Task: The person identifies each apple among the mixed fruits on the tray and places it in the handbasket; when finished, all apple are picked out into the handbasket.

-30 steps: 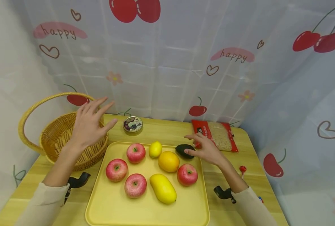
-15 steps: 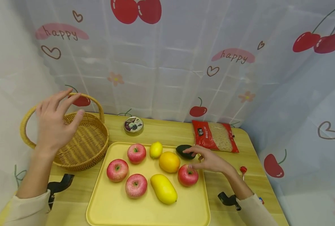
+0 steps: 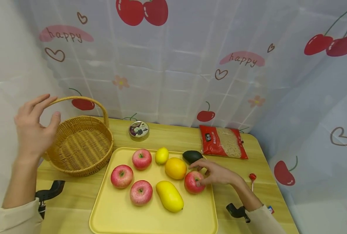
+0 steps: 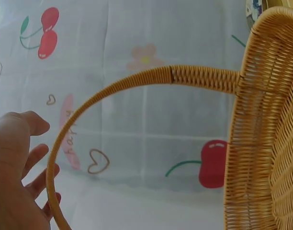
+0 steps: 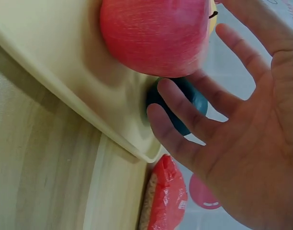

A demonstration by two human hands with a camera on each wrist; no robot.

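Leftward in the head view, the person's left hand has shifted to the outer side of the golden-brown woven wicker basket, while the right hand has come down from near the dark green oval avocado to the round red apple at the right side of the pale yellow rectangular tray. The right hand's fingers arch apart over the apple, thumb in front of its near side. The fruit looks smooth and firm, probably light enough for one hand, though apt to roll; its widest part, thumb opposite fingers, seems the surest hold.

Left wrist view: the left hand's fingers are loosely bent and apart at the basket's arched, wicker-wrapped handle; contact is unclear. The handle looks stiff, best taken at its top.

Right wrist view: the right hand's fingers are spread beside the apple, avocado behind them; whether they touch the apple cannot be told. Its glossy skin may slip, so a broad, gentle grasp suits it.
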